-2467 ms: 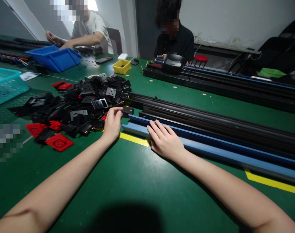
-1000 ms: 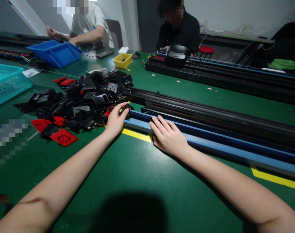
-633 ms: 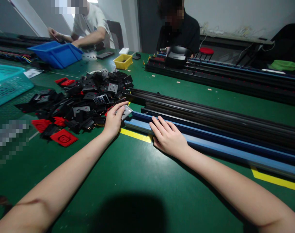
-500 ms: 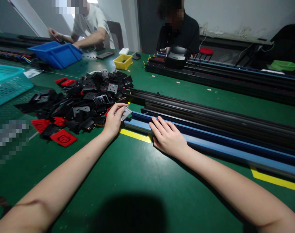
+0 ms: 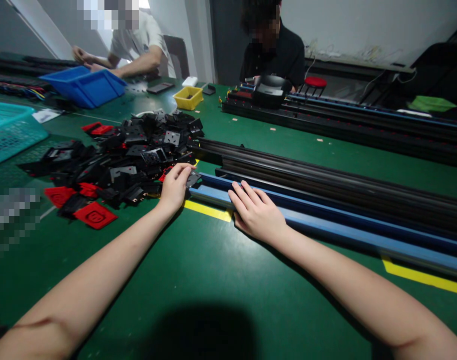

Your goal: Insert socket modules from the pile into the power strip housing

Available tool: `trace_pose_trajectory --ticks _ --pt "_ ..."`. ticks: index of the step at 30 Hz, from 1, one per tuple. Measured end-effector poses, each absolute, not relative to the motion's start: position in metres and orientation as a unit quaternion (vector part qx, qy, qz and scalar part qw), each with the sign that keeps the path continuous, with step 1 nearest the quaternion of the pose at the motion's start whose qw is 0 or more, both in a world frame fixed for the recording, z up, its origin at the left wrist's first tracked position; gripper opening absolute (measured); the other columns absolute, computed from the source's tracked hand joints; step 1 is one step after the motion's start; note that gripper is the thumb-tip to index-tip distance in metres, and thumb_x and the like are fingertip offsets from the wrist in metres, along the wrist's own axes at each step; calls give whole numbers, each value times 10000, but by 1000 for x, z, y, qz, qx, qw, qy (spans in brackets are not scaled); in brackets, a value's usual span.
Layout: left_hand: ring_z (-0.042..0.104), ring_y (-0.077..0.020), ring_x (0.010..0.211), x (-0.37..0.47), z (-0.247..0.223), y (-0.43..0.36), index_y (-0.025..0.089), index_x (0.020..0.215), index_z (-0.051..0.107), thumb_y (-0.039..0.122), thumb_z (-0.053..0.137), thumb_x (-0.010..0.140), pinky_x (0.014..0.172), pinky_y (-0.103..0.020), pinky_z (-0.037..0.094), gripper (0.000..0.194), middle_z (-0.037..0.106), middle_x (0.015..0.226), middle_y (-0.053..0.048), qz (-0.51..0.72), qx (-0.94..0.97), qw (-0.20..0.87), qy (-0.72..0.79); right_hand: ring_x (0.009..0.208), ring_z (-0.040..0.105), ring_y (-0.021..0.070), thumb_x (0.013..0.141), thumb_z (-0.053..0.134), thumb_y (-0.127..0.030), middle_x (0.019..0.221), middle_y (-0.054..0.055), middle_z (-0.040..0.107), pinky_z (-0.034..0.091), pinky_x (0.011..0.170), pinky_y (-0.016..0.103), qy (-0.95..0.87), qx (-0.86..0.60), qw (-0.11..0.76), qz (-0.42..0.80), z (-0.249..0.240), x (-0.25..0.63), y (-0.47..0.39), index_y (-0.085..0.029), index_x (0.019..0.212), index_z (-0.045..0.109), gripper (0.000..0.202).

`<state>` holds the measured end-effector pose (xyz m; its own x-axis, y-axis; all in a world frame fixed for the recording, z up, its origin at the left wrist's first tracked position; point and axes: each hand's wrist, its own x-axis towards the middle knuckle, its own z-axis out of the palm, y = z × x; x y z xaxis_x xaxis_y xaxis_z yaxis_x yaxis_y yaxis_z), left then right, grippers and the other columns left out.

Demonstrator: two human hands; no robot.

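My left hand (image 5: pixel 174 186) grips a dark flat socket plate (image 5: pixel 192 179) at the left end of a long blue rail (image 5: pixel 326 223). The plate is tilted, and my fingers cover part of it. Farther right, my right hand (image 5: pixel 259 212) rests on the same rail with its fingers spread, holding nothing. Beside my left hand lies a heap of black socket plates (image 5: pixel 138 150), with a few red plates (image 5: pixel 96 215) at its near edge. Long black rails (image 5: pixel 307 180) run behind the blue one.
A teal basket (image 5: pixel 14 132) stands at the left. Beyond the heap are a blue bin (image 5: pixel 87 86) and a small yellow bin (image 5: pixel 188 98). Two people sit across the table, one behind more black rails (image 5: pixel 348 122). Yellow tape (image 5: pixel 207 210) marks the green tabletop.
The plate in my left hand has tilted and looks darker. My right hand keeps its place on the rail. The whole view has shifted slightly.
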<state>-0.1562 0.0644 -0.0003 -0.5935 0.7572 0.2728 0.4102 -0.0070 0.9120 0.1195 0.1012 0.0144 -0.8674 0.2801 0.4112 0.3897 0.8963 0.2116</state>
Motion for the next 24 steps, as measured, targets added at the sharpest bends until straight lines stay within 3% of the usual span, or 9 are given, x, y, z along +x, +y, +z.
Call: trace_pose_trajectory --ticks 8,16,24 --pt "655 -237 1070 -153 2 60 221 1070 754 443 509 955 1004 -362 482 351 750 1125 -52 546 456 127 691 1446 467 345 970 532 -317 1593 172 465 427 1107 439 -954 -175 189 -157 13 119 102 -71 1484 518 570" --pt "651 -236 1047 -148 6 58 228 961 726 401 475 961 959 -336 478 305 747 1054 -32 530 439 95 719 1441 470 351 966 542 -331 1587 181 472 427 1104 441 -954 -170 190 -159 14 119 102 -62 1478 517 579" --pt "644 -228 1046 -150 4 58 222 980 719 411 353 1019 932 -316 473 414 737 1063 -39 515 429 81 738 1445 466 345 971 523 -311 1588 172 474 421 1111 436 -952 -173 193 -162 13 119 102 -65 1478 515 563"
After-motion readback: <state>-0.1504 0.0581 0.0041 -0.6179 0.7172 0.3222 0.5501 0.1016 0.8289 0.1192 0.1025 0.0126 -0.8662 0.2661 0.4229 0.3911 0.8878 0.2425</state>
